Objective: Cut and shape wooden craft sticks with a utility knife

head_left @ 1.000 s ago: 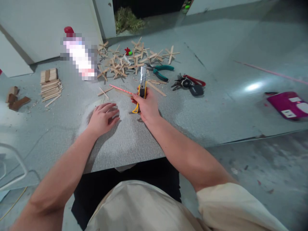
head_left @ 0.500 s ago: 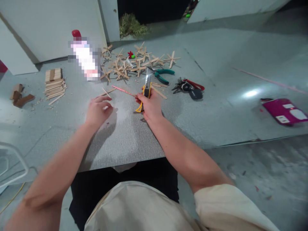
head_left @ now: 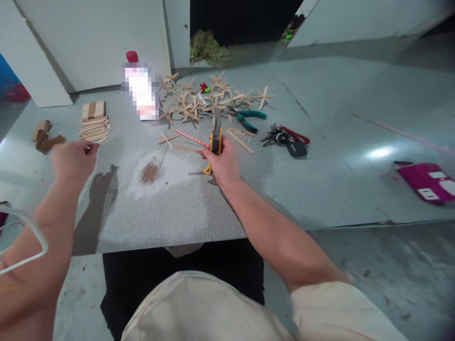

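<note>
My right hand [head_left: 227, 163] is wrapped around a yellow and black utility knife [head_left: 216, 139], whose blade points away from me. A narrow pink marked strip [head_left: 192, 137] and a flat wooden stick [head_left: 188, 149] run up to its fingertips; I cannot tell whether the fingers touch them. Over on the left, my left hand [head_left: 74, 162] is closed, thumb and fingers together, just in front of a pile of loose wooden sticks [head_left: 94, 130]. What it pinches, if anything, is too small to make out. Two thin crossed sticks [head_left: 168, 139] lie between the hands.
Star-shaped stick assemblies [head_left: 192, 106] cover the back of the table. Green-handled pliers [head_left: 250, 118], keys [head_left: 289, 139] and a magenta pouch [head_left: 428, 182] lie to the right. A blurred-out bottle [head_left: 142, 92], a banded stick bundle [head_left: 93, 110] and brown paper scraps [head_left: 48, 137] are left.
My left hand has moved left from the table's middle to the stick pile, and its fingers have closed. My right hand still holds the utility knife in about the same place.
</note>
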